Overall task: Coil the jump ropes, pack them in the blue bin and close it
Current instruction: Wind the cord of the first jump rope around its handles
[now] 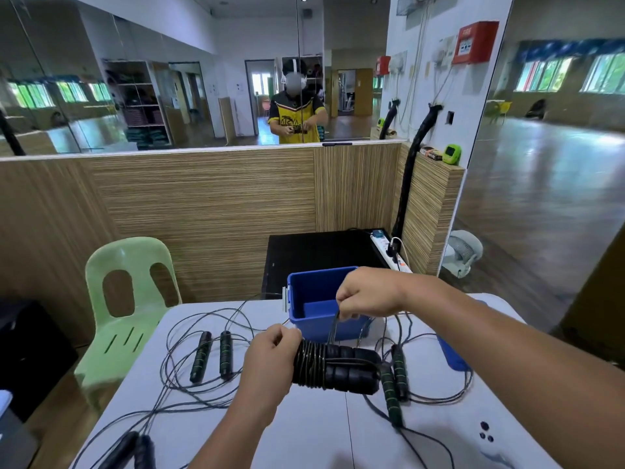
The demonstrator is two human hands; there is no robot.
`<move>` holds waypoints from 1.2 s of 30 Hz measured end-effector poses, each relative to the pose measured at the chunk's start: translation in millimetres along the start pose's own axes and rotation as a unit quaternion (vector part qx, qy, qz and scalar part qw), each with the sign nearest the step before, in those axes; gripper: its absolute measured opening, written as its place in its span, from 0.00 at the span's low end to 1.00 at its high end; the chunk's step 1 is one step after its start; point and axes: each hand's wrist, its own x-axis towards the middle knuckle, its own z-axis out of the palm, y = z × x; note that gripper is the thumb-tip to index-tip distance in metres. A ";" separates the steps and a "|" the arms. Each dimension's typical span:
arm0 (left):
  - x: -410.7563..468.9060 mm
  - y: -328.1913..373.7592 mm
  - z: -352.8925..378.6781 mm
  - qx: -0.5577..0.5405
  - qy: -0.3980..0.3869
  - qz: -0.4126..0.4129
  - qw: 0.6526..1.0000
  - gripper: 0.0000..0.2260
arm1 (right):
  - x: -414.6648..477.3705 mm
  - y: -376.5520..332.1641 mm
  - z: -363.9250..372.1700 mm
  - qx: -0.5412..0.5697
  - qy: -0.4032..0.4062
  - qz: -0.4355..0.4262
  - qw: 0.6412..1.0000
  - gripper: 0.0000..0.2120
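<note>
My left hand grips one end of a pair of black foam jump-rope handles held side by side above the table, with thin cord wound around them in several turns. My right hand is raised just above them, pinching a loop of that cord. Behind stands the open blue bin, with only a blue floor showing inside. Loose ropes lie on the white table: two handles at the left, two at the right, another pair at the near left edge.
A blue lid lies under my right forearm, right of the bin. A green plastic chair stands at the table's left. Behind the bin is a black cabinet with a white power strip. A mirror wall lies beyond.
</note>
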 end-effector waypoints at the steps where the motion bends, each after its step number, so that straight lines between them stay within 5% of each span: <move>1: 1.5 0.5 0.4 0.006 0.005 0.004 1.000 0.11 | -1.5 -4.1 -1.7 -0.002 0.003 -0.001 1.000 0.16; 14: 9.8 -12.3 4.9 0.058 0.072 0.025 0.995 0.13 | -39.9 -31.1 25.9 0.136 0.028 0.008 0.990 0.18; 28: 20.7 -14.0 9.9 0.023 0.136 0.045 0.989 0.13 | -64.7 -49.3 110.8 0.420 0.061 0.039 0.905 0.13; 36: 24.7 -22.6 10.1 -0.011 0.151 0.005 0.988 0.13 | -59.1 -40.3 149.9 0.460 0.073 0.041 0.884 0.13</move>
